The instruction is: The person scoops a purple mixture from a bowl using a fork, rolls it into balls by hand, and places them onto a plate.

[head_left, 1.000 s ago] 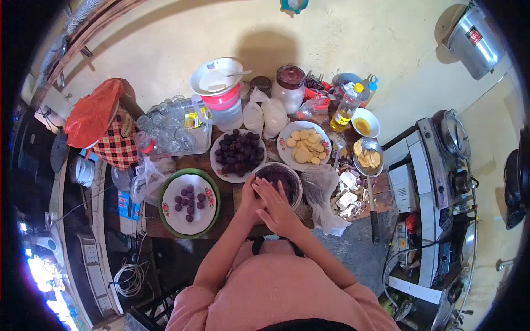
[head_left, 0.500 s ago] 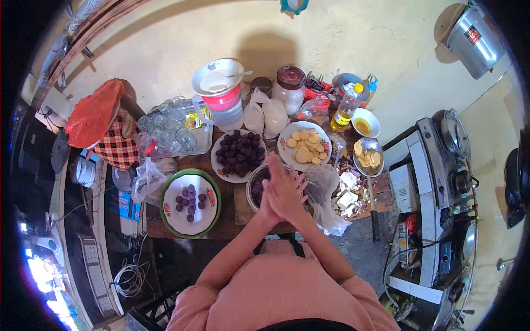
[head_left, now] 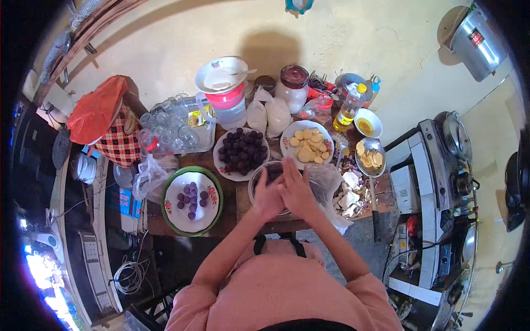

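Note:
My left hand (head_left: 268, 196) and my right hand (head_left: 298, 194) meet palm to palm, fingers stretched forward. Whatever lies between the palms is hidden. Beneath them is a clear bowl (head_left: 252, 192) with something dark purple inside, mostly covered by my hands. On the left, several small purple balls (head_left: 191, 190) sit in a white floral dish (head_left: 190, 222) with a green rim around it. Darker purple balls (head_left: 243, 151) are heaped on a plate (head_left: 226, 172) beyond my left hand. Past my right hand, pale yellow round slices (head_left: 309, 144) lie on a floral plate (head_left: 287, 131).
A plastic bag (head_left: 329, 190) and white and purple peelings (head_left: 351, 193) lie to the right. Behind are a pan of yellow pieces (head_left: 370, 157), an oil bottle (head_left: 347, 113), a jug (head_left: 229, 113) and a tray of glasses (head_left: 175, 129). A stove (head_left: 440, 146) stands far right.
My palms have slid against each other: the left fingers have drawn back and the right fingers point forward. The view has shifted slightly.

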`<state>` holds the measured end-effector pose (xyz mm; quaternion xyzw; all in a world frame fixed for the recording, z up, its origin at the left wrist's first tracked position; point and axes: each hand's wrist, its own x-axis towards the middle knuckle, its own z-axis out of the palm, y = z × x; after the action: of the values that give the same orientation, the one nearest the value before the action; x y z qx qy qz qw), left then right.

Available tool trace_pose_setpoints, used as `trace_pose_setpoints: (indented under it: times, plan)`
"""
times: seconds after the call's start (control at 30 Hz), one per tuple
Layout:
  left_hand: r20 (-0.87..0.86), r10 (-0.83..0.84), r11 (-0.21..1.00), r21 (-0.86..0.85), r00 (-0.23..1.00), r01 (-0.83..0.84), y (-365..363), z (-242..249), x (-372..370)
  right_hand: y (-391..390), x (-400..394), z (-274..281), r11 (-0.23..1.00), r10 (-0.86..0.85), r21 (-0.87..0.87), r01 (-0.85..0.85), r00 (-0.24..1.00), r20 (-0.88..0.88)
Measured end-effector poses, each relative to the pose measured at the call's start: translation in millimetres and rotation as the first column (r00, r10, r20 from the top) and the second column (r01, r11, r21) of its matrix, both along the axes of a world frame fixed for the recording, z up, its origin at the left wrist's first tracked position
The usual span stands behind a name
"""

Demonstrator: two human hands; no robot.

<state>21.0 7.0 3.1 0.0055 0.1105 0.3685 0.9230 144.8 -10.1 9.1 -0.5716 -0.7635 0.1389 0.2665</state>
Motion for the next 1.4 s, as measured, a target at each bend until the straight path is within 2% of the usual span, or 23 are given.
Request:
trace_pose_setpoints:
  times: [0.03,0.07,0.1,0.13,0.2,0.23,0.33,0.37,0.47,0.57,0.63,0.7,0.8,0.9,0.97,1.03,1.13,1.2,1.23,1.27,1.33,1.37,1.4]
  plan:
    - [-0.132,0.076,0.987,0.149,0.988,-0.056,-10,1,16,4,-2,11,0.994,0.004,0.106,0.002,0.998,-0.058]
    - [-0.246,0.169,0.95,0.3,0.954,-0.091,-18,4,36,-1,-10,23,0.995,-0.024,-0.098,0.032,0.997,0.074]
    - [0.351,0.145,0.958,0.183,0.925,-0.22,-17,7,45,-12,-32,60,0.952,-0.025,-0.293,0.086,0.978,0.206]
    - [0.806,-0.009,0.991,0.086,0.592,-0.103,-17,11,54,-16,-34,63,0.948,0.007,-0.311,0.066,0.974,0.226]
    - [0.212,0.017,0.999,0.026,0.977,-0.023,0,10,27,-18,-22,40,0.983,0.092,-0.172,-0.064,0.983,0.161]
    - [-0.149,0.001,1.0,-0.023,0.989,-0.004,2,9,18,-18,-9,18,0.987,0.16,-0.003,-0.16,0.983,0.088]
    - [0.043,-0.13,0.989,0.069,0.991,0.127,-1,16,13,5,12,10,0.998,0.02,0.067,-0.013,0.995,-0.101]
    - [-0.157,-0.128,0.992,-0.001,0.979,0.129,-9,22,19,7,6,10,0.99,0.003,0.142,0.016,0.991,-0.134]
    - [0.165,-0.109,0.977,0.199,0.98,0.075,2,-64,40,2,-11,14,0.995,0.068,0.084,-0.049,0.966,-0.251]
    - [0.111,-0.05,0.992,0.124,0.993,0.036,-1,-14,25,-5,-19,15,0.992,0.125,0.029,-0.123,0.923,-0.364]
    - [0.12,-0.031,0.998,0.065,0.992,0.024,0,-5,19,3,-11,22,0.974,0.159,0.011,-0.225,0.654,-0.74]
    - [0.181,-0.035,0.999,-0.003,0.983,0.036,2,-8,18,13,-4,34,0.969,0.141,0.048,-0.243,0.381,-0.914]
    - [0.29,-0.074,0.997,-0.007,0.954,0.079,1,-3,19,29,8,30,0.988,0.141,0.06,-0.14,0.696,-0.704]
    - [0.091,0.075,0.99,0.11,0.993,-0.084,-5,11,32,31,-11,32,0.999,0.042,0.025,-0.038,0.986,-0.164]
    - [-0.028,0.104,0.965,0.244,0.994,-0.094,-4,-11,35,23,-53,40,0.839,-0.1,0.51,0.191,0.975,-0.2]
    - [0.037,0.1,0.922,0.372,0.994,-0.106,5,-66,31,-1,-38,23,0.962,0.21,0.134,-0.238,0.958,0.197]
    - [0.359,0.008,0.901,0.403,0.933,-0.163,-4,-57,50,6,-15,13,0.982,0.183,-0.103,-0.161,0.946,0.266]
    - [0.532,-0.032,0.883,0.411,0.846,-0.226,-12,-53,51,6,-38,-44,0.959,-0.191,-0.178,0.223,0.965,0.179]
    - [0.617,-0.065,0.874,0.414,0.784,-0.254,-12,-51,51,4,-36,-67,0.954,-0.217,-0.17,0.247,0.96,0.174]
    - [0.493,0.018,0.925,0.322,0.87,-0.202,-10,-57,48,3,-42,-49,0.949,-0.243,-0.162,0.271,0.955,0.169]
    - [0.186,0.116,0.985,0.102,0.976,-0.137,0,-72,36,-14,-25,-4,0.999,0.033,-0.047,-0.024,0.976,0.213]
    - [0.168,0.153,0.929,0.311,0.974,-0.199,6,-72,28,-16,-20,11,0.985,0.167,0.007,-0.174,0.956,0.243]
    - [0.075,0.158,0.951,0.257,0.985,-0.172,7,-55,27,-9,-13,11,0.99,0.137,0.011,-0.141,0.976,0.167]
